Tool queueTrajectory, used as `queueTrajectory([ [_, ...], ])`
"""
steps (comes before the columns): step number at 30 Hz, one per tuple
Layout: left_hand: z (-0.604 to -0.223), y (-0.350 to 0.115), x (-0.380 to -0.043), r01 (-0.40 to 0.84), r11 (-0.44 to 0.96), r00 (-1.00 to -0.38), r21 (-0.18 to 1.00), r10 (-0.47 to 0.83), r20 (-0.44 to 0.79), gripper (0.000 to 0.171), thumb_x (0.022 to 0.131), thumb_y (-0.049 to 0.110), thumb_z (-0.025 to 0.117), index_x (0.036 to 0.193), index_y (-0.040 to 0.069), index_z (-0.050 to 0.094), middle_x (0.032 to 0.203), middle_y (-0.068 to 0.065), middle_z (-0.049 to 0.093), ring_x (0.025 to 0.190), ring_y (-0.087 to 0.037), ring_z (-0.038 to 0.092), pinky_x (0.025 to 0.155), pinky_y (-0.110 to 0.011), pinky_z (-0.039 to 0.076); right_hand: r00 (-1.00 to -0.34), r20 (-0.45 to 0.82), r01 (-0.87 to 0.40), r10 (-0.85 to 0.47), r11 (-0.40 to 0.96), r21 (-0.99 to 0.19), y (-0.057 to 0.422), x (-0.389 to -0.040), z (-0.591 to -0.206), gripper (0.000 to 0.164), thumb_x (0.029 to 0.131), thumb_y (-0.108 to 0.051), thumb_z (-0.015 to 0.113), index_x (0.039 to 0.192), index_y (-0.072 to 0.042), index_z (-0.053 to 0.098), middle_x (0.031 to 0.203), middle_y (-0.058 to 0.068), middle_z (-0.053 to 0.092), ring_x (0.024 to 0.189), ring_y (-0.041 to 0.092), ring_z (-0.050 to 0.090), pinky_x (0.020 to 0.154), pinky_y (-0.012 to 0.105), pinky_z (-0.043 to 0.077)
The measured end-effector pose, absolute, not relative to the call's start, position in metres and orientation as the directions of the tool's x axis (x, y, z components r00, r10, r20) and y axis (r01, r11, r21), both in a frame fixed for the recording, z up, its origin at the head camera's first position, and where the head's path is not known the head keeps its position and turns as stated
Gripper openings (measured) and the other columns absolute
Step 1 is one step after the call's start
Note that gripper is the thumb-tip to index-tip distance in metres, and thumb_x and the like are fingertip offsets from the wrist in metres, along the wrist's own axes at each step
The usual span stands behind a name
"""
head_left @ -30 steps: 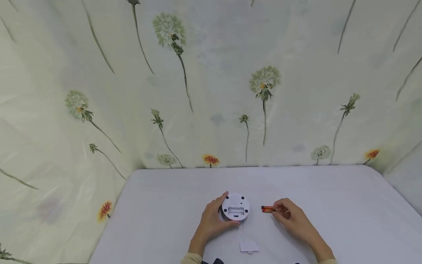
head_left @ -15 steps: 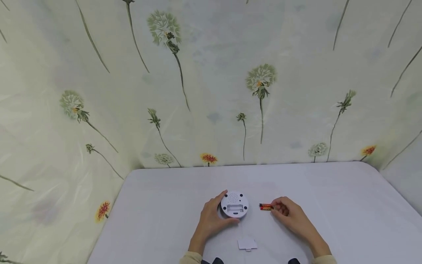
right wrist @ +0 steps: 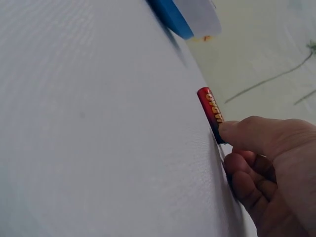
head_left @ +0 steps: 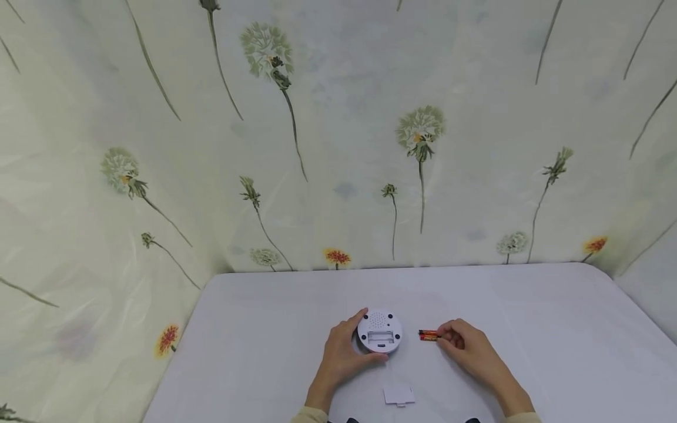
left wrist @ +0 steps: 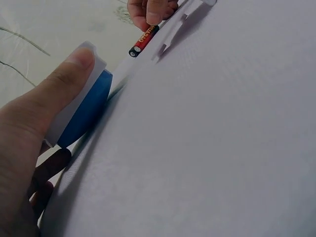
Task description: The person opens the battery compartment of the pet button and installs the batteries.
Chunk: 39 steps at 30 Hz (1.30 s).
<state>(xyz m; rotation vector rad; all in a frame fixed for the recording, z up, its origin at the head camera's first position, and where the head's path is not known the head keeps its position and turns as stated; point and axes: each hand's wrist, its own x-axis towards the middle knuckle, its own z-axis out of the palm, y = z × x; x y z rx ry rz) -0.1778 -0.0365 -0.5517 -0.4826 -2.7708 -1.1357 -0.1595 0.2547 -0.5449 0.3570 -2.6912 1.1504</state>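
Note:
My left hand (head_left: pixel 341 355) grips a round white device (head_left: pixel 379 320) by its edge, thumb at the near side and fingers at the far side. The device's underside faces up, showing speaker holes, several dark feet and an open battery compartment (head_left: pixel 381 337) with no battery in it. From the side, in the left wrist view, its lower part (left wrist: pixel 89 111) is blue. To the right, my right hand (head_left: pixel 471 349) pinches the right ends of two red-and-black batteries (head_left: pixel 428 335) lying side by side. The right wrist view shows only one battery (right wrist: pixel 211 108) clearly, under the thumb.
A small white battery cover (head_left: pixel 399 395) with a tab lies on the table nearer to me, between the two forearms. The white-covered table (head_left: pixel 254 329) ends at the back against a dandelion-print curtain (head_left: pixel 344 147).
The head view shifts slightly up and down. Both hands keep their hold, and the device, batteries and cover stay where they are.

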Motion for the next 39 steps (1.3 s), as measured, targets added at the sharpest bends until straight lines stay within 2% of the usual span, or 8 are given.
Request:
queueTrajectory([
  [11, -0.55, -0.039, -0.178, 0.377, 0.659, -0.926, 0.65, 0.265, 0.268, 0.098, 0.059, 0.067, 0.075, 0.143, 0.029, 0.04, 0.132, 0.005, 0.058, 0.11, -0.014, 0.056, 0.097, -0.039, 0.042, -0.936, 0.312, -0.33, -0.162, 0.713, -0.619, 0.25, -0.159, -0.54, 0.019, 0.075, -0.006, 0.076, 0.087, -0.014, 0.064, 0.075, -0.009, 0.051, 0.064, -0.003, 0.045, 0.056, 0.017, 0.042],
  [16, -0.551, -0.039, -0.179, 0.361, 0.656, -0.932, 0.663, 0.26, 0.251, 0.098, 0.059, 0.065, 0.076, 0.143, 0.032, 0.039, 0.133, 0.006, 0.057, 0.11, -0.013, 0.055, 0.097, -0.04, 0.042, -0.936, 0.321, -0.321, -0.146, 0.73, -0.603, 0.248, -0.16, -0.538, 0.016, 0.075, -0.009, 0.077, 0.084, -0.016, 0.066, 0.073, -0.01, 0.051, 0.063, -0.004, 0.044, 0.055, 0.018, 0.041],
  [23, -0.551, -0.04, -0.177, 0.315, 0.665, -0.948, 0.677, 0.246, 0.2, 0.099, 0.058, 0.069, 0.074, 0.143, 0.036, 0.036, 0.134, 0.008, 0.056, 0.111, -0.013, 0.053, 0.096, -0.04, 0.043, -0.958, 0.255, -0.266, -0.133, 0.747, -0.609, 0.247, -0.159, -0.539, 0.015, 0.075, -0.015, 0.078, 0.084, -0.018, 0.067, 0.073, -0.01, 0.049, 0.062, -0.004, 0.042, 0.055, 0.018, 0.039],
  [29, -0.551, -0.038, -0.177, 0.337, 0.669, -0.941, 0.662, 0.253, 0.224, 0.099, 0.058, 0.068, 0.074, 0.143, 0.034, 0.037, 0.133, 0.008, 0.056, 0.109, -0.011, 0.053, 0.094, -0.038, 0.043, -0.944, 0.304, -0.295, -0.126, 0.734, -0.611, 0.248, -0.157, -0.544, 0.019, 0.072, -0.012, 0.079, 0.082, -0.02, 0.066, 0.074, -0.01, 0.049, 0.061, -0.004, 0.043, 0.054, 0.018, 0.04],
  [39, -0.552, -0.039, -0.175, 0.323, 0.668, -0.946, 0.67, 0.253, 0.204, 0.1, 0.058, 0.07, 0.073, 0.144, 0.035, 0.036, 0.134, 0.006, 0.056, 0.112, -0.014, 0.054, 0.096, -0.04, 0.043, -0.941, 0.306, -0.328, -0.144, 0.603, -0.727, 0.255, -0.149, -0.548, 0.018, 0.077, -0.011, 0.077, 0.085, -0.022, 0.065, 0.078, -0.01, 0.056, 0.065, 0.0, 0.05, 0.057, 0.019, 0.043],
])
